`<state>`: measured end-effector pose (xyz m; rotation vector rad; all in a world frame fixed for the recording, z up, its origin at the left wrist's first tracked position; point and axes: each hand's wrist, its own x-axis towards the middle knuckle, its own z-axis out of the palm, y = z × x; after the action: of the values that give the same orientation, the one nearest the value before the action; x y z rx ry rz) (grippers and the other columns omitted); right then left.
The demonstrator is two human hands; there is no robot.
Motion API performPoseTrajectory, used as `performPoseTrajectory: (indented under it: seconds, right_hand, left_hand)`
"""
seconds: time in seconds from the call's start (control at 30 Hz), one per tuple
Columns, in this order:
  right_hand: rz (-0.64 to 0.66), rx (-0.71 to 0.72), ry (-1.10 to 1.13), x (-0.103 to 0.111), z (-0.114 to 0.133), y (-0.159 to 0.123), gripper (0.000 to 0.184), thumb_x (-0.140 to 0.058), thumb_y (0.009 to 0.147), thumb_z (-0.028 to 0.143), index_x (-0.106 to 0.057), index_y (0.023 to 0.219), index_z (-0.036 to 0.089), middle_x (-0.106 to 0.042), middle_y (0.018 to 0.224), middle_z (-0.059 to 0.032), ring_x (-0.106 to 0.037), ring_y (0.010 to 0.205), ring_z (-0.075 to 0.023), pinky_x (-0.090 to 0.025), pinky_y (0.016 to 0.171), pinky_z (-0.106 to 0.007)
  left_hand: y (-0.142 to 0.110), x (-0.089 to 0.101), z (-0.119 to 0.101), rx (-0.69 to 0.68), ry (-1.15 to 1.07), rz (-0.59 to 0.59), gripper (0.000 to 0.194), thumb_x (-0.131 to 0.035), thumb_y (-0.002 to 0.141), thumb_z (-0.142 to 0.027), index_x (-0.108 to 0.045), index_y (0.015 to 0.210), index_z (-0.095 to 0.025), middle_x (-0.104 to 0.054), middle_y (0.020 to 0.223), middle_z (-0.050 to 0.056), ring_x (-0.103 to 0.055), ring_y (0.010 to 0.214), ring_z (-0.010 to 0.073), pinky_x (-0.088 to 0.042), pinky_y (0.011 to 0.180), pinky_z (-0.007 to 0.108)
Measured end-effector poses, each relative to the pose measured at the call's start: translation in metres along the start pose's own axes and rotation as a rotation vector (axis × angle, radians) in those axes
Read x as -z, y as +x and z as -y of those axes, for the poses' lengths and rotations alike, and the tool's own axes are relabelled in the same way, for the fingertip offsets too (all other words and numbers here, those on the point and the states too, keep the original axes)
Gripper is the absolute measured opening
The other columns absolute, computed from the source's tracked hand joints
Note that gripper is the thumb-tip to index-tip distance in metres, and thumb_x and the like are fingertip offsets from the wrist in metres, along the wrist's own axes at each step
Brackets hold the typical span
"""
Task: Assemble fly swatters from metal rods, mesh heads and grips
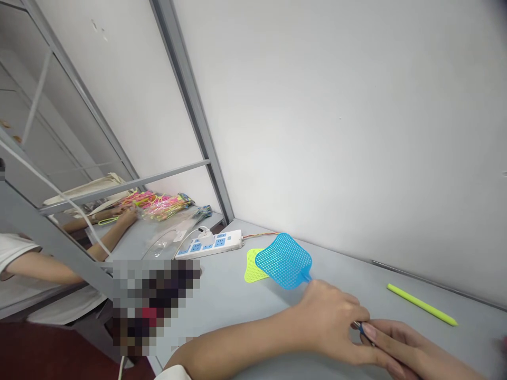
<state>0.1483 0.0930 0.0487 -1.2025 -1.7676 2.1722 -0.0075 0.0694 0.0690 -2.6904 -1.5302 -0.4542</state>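
Observation:
My left hand [328, 319] is closed around the neck of a blue fly swatter [283, 261], whose perforated head sticks out to the upper left above the table. Between my hands shows a short metallic piece with a dark blue part. My right hand [400, 343] pinches this part with thumb and fingers close to the left hand's fingertips. Partly hidden behind the blue head is a yellow-green perforated swatter head [254, 265] on the table. A slim yellow-green stick [422, 305] with a tapered end lies to the right of my hands.
A white power strip [209, 244] with plugged-in cables lies at the table's back left. Grey metal frame posts [194, 100] rise at the left. Beyond them, another person's arms [114, 232] reach toward a bagged pile of colourful items [166, 205]. A white wall [336, 132] borders the table.

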Motion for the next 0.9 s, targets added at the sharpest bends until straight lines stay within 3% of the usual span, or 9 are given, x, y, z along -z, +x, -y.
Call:
performPoseTrajectory:
  seconds: [0.13, 0.3, 0.5, 0.67, 0.9]
  right_hand:
    - [-0.057, -0.061, -0.037, 0.005, 0.002, -0.001, 0.047, -0.043, 0.069, 0.065, -0.036, 0.063, 0.019, -0.03, 0.043, 0.0097, -0.01, 0.028, 0.0001, -0.005, 0.03, -0.017]
    - [-0.01, 0.073, -0.126, 0.014, 0.007, -0.005, 0.053, -0.039, 0.069, 0.07, -0.038, 0.059, 0.017, -0.037, 0.045, 0.0062, -0.017, 0.027, 0.0004, -0.011, 0.028, -0.016]
    - [-0.055, 0.095, -0.132, 0.021, 0.011, -0.01, 0.054, -0.041, 0.068, 0.07, -0.045, 0.057, 0.016, -0.036, 0.045, 0.0064, -0.022, 0.029, -0.0008, -0.021, 0.028, -0.013]
    - [-0.081, 0.166, -0.11, 0.024, 0.012, -0.013, 0.044, -0.047, 0.072, 0.061, -0.056, 0.07, 0.018, -0.051, 0.063, 0.0007, -0.046, 0.047, -0.0082, -0.04, 0.043, -0.017]
    - [0.018, 0.212, -0.134, 0.02, 0.011, -0.015, 0.04, -0.043, 0.077, 0.056, -0.055, 0.073, 0.018, -0.05, 0.062, 0.0012, -0.046, 0.051, -0.0097, -0.04, 0.051, -0.021]
  left_hand:
    - [0.001, 0.003, 0.003, -0.044, 0.014, -0.028, 0.034, -0.053, 0.07, -0.051, -0.056, 0.06, -0.019, -0.055, 0.053, -0.006, -0.054, 0.05, 0.0089, -0.024, 0.039, 0.022]
    - [0.003, 0.005, 0.007, -0.083, 0.054, -0.095, 0.04, -0.045, 0.077, -0.054, -0.058, 0.062, -0.019, -0.052, 0.052, -0.005, -0.052, 0.05, 0.0079, -0.025, 0.04, 0.022]
    - [0.003, 0.01, 0.015, -0.072, 0.049, -0.173, 0.051, -0.038, 0.078, -0.06, -0.053, 0.054, -0.018, -0.044, 0.048, -0.005, -0.045, 0.044, 0.0059, -0.022, 0.039, 0.022]
    - [0.002, 0.02, 0.019, -0.123, 0.049, -0.178, 0.049, -0.037, 0.08, -0.058, -0.054, 0.056, -0.018, -0.046, 0.049, -0.005, -0.046, 0.046, 0.0064, -0.023, 0.041, 0.022]
    - [-0.001, 0.026, 0.02, -0.142, 0.108, -0.17, 0.049, -0.035, 0.081, -0.057, -0.053, 0.058, -0.018, -0.049, 0.053, -0.005, -0.046, 0.049, 0.0068, -0.025, 0.043, 0.022]
